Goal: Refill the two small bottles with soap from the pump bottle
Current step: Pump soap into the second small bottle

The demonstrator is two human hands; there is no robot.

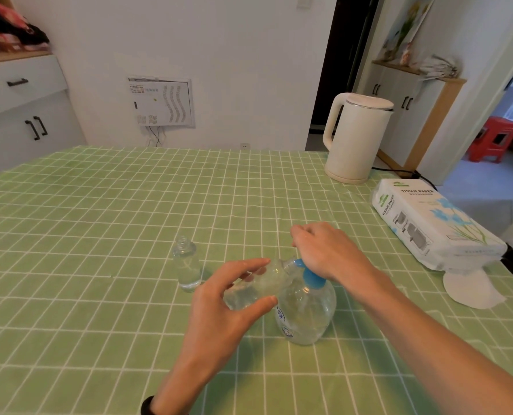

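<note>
Bare left hand (219,298), bare right hand (324,250), both forearms bare, black band (147,405) around the left wrist

We read "TISSUE PAPER" in dark capitals on the top face of the white tissue pack (434,223) at the right side of the worktop (99,235). The same two words run along its end face. The green logo beside each is too small for us to read. The blue label on the pump bottle (306,313) and the print on the wall panel (162,101) are illegible.
</note>
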